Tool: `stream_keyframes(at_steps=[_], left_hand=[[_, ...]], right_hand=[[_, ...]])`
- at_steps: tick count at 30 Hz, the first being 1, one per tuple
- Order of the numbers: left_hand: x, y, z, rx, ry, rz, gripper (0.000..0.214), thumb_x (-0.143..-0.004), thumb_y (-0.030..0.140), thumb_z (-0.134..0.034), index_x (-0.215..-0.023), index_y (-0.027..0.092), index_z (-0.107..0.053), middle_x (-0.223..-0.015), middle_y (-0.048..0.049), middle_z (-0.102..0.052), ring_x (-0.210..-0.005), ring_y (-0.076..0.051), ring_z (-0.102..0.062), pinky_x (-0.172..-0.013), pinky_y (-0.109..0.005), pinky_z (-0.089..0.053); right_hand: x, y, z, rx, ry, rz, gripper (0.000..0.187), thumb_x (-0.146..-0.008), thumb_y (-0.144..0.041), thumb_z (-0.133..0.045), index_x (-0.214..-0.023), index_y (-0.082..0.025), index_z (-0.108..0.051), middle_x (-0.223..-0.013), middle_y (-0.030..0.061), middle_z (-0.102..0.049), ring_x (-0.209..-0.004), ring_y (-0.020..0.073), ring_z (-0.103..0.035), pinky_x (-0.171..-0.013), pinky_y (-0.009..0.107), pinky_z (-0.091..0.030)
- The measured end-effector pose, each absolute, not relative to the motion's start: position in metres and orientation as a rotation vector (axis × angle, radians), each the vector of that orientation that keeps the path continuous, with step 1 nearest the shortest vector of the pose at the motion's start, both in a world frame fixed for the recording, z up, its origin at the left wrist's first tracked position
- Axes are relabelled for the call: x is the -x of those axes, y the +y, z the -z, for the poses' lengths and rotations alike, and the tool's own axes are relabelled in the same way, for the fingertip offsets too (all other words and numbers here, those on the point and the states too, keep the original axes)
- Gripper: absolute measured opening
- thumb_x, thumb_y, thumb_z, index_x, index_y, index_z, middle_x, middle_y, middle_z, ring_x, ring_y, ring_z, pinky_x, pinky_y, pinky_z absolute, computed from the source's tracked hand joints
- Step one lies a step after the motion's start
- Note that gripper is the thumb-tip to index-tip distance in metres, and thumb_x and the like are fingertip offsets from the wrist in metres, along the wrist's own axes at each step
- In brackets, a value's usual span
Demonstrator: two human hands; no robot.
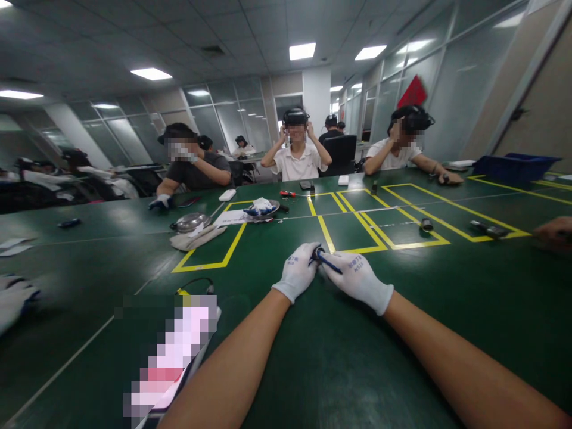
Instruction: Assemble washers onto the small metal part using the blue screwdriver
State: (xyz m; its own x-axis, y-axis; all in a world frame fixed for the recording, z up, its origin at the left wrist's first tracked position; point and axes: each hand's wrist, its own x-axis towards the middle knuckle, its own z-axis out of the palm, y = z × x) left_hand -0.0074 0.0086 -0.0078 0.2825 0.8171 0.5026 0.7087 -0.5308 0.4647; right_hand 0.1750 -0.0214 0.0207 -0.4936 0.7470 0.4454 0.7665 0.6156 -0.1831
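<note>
Blue tool [331,264] — half-hidden between left hand [297,272], right hand [357,280]

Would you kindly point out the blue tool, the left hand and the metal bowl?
blue tool [331,264]: head view, on its thin blue shaft.
left hand [297,275]: head view, on the back of the white glove.
metal bowl [192,222]: head view, on its shiny upper surface.

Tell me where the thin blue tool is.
Head view, centre: the thin blue tool is held between the gloved left hand and right hand, near the yellow lines on the green table.
</note>
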Motion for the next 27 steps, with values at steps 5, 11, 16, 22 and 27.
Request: stream_keyframes(at_steps=[5,11,16,22,27], left_hand=[[0.0065,0.0081,0.0073,-2.379,1.484,-1.088,0.038,-0.085,0.013,-0.060,-0.123,0.019,-0.062,-0.122,-0.0082,-0.067,-0.116,-0.023,-0.062,-0.104,-0.038,-0.050],[0.0062,0.0074,0.0072,-2.427,1.519,-1.029,0.038,-0.085,0.014,-0.060,-0.122,0.021,-0.062,-0.122,-0.0067,-0.066,-0.117,-0.023,-0.060,-0.105,-0.038,-0.049],[0.0066,0.0063,0.0082,-2.448,1.537,-0.994,0.043,-0.087,0.013,-0.057,-0.129,0.023,-0.059,-0.127,-0.0071,-0.064,-0.121,-0.022,-0.058,-0.107,-0.037,-0.047],[0.0066,0.0071,0.0094,-2.471,1.532,-0.987,0.046,-0.087,0.011,-0.055,-0.132,0.021,-0.057,-0.128,-0.0083,-0.063,-0.122,-0.023,-0.057,-0.109,-0.037,-0.046],[0.0064,0.0067,0.0074,-2.464,1.538,-0.975,0.046,-0.086,0.010,-0.056,-0.131,0.020,-0.058,-0.129,-0.0096,-0.063,-0.123,-0.023,-0.056,-0.109,-0.039,-0.046]], right_hand=[[-0.1751,-0.0205,-0.0182,1.171,-2.321,-0.006,0.030,-0.100,-0.028,-0.050,-0.122,-0.018,-0.068,-0.101,0.0087,-0.074,-0.093,0.0203,-0.070,-0.083,0.029,-0.049],[-0.1742,-0.0210,-0.0189,1.104,-2.244,-0.174,0.025,-0.099,-0.026,-0.050,-0.112,-0.020,-0.071,-0.106,0.0063,-0.075,-0.097,0.0194,-0.070,-0.087,0.029,-0.050],[-0.1746,-0.0198,-0.0191,1.125,-2.302,-0.094,0.025,-0.099,-0.028,-0.050,-0.111,-0.020,-0.070,-0.100,0.0069,-0.075,-0.087,0.0184,-0.069,-0.080,0.028,-0.049],[-0.1766,-0.0188,-0.0180,1.132,-2.331,-0.009,0.025,-0.099,-0.030,-0.050,-0.109,-0.019,-0.071,-0.097,0.0066,-0.074,-0.082,0.0184,-0.067,-0.075,0.028,-0.047],[-0.1766,-0.0190,-0.0169,1.137,-2.341,-0.008,0.026,-0.099,-0.030,-0.050,-0.114,-0.020,-0.069,-0.101,0.0074,-0.074,-0.085,0.0183,-0.068,-0.077,0.028,-0.048]])
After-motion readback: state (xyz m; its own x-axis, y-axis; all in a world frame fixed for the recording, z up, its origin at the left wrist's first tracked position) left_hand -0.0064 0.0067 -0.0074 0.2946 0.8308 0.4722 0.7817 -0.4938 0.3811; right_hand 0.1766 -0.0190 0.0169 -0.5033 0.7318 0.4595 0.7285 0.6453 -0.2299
